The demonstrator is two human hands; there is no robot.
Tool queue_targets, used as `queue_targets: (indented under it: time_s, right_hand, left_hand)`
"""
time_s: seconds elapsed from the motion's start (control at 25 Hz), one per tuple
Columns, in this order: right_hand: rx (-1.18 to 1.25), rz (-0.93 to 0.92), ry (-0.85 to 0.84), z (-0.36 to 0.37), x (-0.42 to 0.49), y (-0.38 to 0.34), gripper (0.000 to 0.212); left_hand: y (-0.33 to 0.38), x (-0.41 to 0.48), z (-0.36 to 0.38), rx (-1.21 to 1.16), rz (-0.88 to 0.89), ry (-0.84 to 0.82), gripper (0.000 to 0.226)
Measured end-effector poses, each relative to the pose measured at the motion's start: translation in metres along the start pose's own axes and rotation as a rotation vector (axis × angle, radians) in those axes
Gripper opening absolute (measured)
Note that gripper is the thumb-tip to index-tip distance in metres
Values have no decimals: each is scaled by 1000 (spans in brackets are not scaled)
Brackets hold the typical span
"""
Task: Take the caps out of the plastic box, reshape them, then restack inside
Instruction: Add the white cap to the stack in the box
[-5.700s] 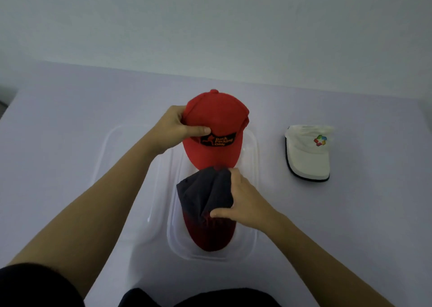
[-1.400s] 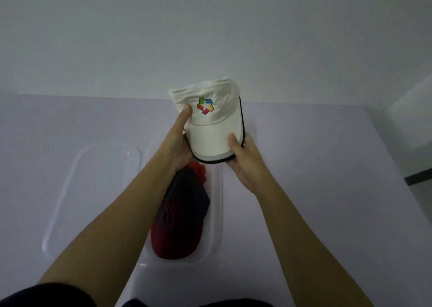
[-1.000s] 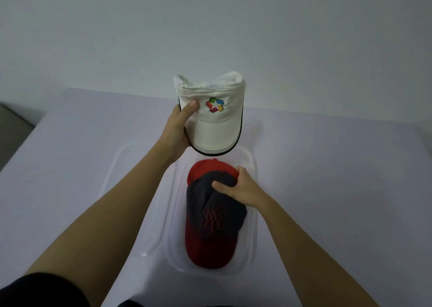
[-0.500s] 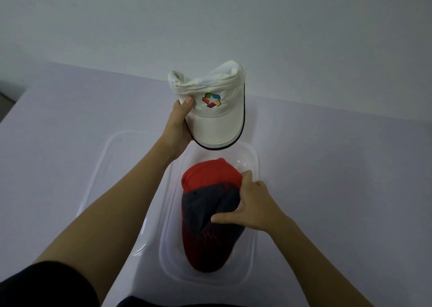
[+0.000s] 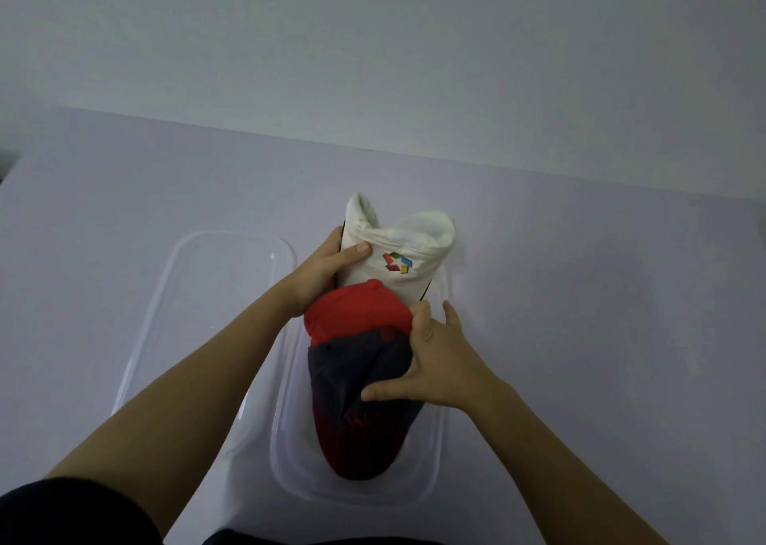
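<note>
A clear plastic box (image 5: 431, 484) sits on the table in front of me. Inside it lies a dark cap with a red brim (image 5: 360, 428), and a red cap (image 5: 356, 312) is tucked behind it. My right hand (image 5: 439, 362) grips the right side of the dark cap and the red cap's edge. My left hand (image 5: 319, 271) holds a white cap (image 5: 398, 254) with a colourful logo by its left side, at the far end of the box. The white cap's brim is hidden behind the red cap.
The clear box lid (image 5: 199, 329) lies flat on the table just left of the box. The table (image 5: 601, 337) is pale lilac and ends at a grey wall behind. My dark sleeve shows at the bottom left.
My left hand has lowered the white cap from above the box down behind the red cap. My right hand has stayed on the dark cap, spreading wider over its right side.
</note>
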State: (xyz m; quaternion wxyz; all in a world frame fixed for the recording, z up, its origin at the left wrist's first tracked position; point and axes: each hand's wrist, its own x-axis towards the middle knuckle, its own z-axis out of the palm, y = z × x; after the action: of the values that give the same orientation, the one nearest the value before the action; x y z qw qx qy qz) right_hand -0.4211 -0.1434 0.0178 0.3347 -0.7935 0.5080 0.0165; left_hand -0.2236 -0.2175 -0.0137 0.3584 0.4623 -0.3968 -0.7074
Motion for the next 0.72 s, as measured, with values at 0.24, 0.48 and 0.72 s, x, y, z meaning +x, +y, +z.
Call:
queue_targets:
  time_s: [0.24,0.48,0.72]
  right_hand:
    - [-118,-63,201,9,1,8,111]
    - [208,-157,620,-10,25,31,59]
    - [20,-66,463,-33,52,52,43]
  left_hand:
    - [-7,-10,-2,83,-8,56,75]
    - [-15,-11,-4,35,-62,91,74]
    - [-6,-11,3,254,-204,62,61]
